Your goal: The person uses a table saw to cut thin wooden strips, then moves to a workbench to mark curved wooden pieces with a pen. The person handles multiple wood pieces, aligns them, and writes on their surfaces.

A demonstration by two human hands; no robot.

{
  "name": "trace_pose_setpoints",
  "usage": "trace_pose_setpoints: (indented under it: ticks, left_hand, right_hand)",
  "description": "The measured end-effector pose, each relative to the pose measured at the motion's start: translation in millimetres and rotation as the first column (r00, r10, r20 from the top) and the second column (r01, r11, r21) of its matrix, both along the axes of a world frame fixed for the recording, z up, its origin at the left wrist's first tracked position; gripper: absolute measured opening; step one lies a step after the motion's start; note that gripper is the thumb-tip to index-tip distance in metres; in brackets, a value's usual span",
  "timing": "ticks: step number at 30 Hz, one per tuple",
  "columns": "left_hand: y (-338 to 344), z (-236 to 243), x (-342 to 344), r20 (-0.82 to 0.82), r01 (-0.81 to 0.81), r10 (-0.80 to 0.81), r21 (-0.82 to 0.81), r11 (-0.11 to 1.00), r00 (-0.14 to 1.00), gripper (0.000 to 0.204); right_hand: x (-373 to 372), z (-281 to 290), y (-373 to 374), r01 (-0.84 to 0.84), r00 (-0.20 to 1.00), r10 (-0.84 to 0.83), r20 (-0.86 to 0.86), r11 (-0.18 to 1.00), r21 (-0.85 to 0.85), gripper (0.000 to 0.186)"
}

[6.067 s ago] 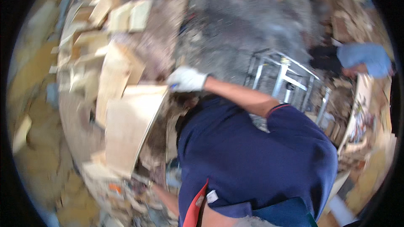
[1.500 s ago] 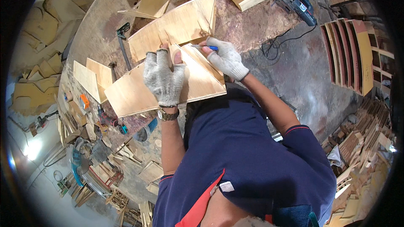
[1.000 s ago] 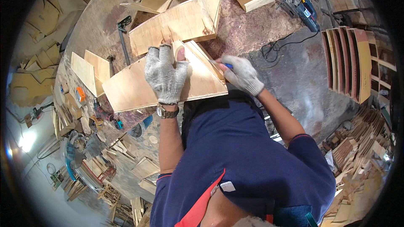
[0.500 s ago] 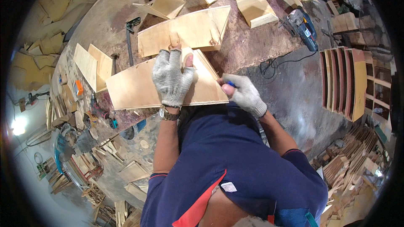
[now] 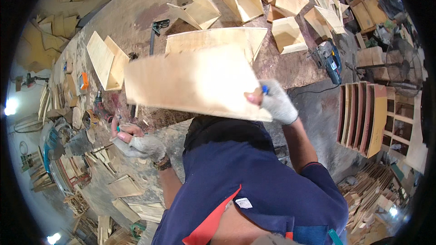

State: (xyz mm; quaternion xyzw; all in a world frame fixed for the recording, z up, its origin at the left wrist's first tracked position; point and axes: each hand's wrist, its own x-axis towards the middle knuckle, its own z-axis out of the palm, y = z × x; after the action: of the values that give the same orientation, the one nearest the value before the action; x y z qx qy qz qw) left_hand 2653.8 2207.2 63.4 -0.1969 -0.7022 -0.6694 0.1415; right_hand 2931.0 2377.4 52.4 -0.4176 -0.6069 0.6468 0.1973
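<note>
A pale tapered plywood panel (image 5: 190, 79), blurred by motion, is tilted up over the near edge of the workbench. My gloved right hand (image 5: 278, 102) grips its right end, thumb on the upper face; a small blue item (image 5: 265, 89) shows between the fingers, its kind unclear. Down at the left, my gloved left hand (image 5: 141, 144) has its bare fingertips curled about the handle end of a red and black cordless drill (image 5: 102, 111) lying at the bench edge. Behind the lifted panel lies another plywood piece (image 5: 218, 38), partly covered.
Several angled plywood assemblies (image 5: 243, 0) stand along the far bench. A clamp (image 5: 156, 31) lies behind the panel, and a blue jigsaw (image 5: 329, 61) with a cord sits at the right. Curved boards (image 5: 363, 118) are stacked beyond it. An orange box (image 5: 83, 80) is at the left.
My left hand has left the panel and moved down-left to the drill. The panel, held by my right hand, has lifted and tilted, and the view has shifted slightly.
</note>
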Motion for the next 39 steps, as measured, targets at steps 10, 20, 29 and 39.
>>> trace_pose_setpoints:
  ticks: [10, 20, 29, 39]
  left_hand:
    - [-17, -71, -54, 0.386, 0.375, -0.297, -0.146, 0.915, 0.874, 0.034]
    - [1, -132, -117, 0.296, 0.379, -0.254, -0.52, 0.766, 0.921, 0.028]
    - [27, -177, -159, 0.631, 0.648, -0.236, -0.571, 0.503, 0.739, 0.041]
    - [-50, -212, -154, 0.634, 0.016, -0.174, 0.246, 0.969, 0.754, 0.039]
  right_hand:
    - [18, -69, 174, 0.283, 0.948, -0.3, -0.109, 0.948, -0.147, 0.036]
    - [71, -104, 174, 0.418, 0.908, -0.419, -0.024, 0.908, -0.009, 0.039]
    - [23, -162, 16, 0.204, 0.977, -0.173, 0.124, 0.924, -0.323, 0.033]
    - [-40, -127, -25, -0.594, 0.723, 0.413, 0.554, 0.781, 0.193, 0.029]
